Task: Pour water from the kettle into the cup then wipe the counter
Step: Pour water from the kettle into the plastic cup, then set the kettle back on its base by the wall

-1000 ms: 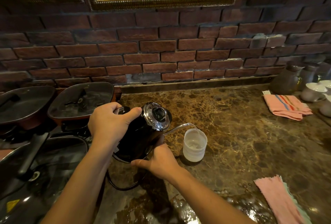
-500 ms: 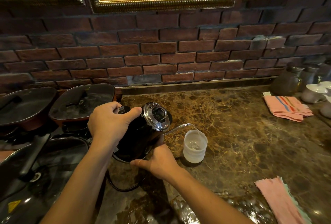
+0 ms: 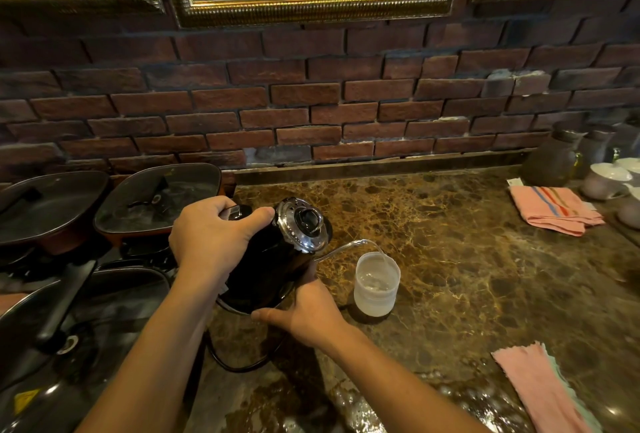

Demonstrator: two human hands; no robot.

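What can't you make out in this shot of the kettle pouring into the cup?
Head view only:
- Kettle handle: covered by the left hand.
- Kettle base: hidden by the right hand, so its grip there is unclear.
- Water level in the cup: blurred through the cloudy wall.
- Pink cloth: cut off by the bottom edge.
- Dishes at far right: cut by the edge, dim.

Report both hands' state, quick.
Left hand: closed around the kettle handle, tipping it toward the cup.
Right hand: pressed against the kettle's lower side, supporting it; not wrapped around it.
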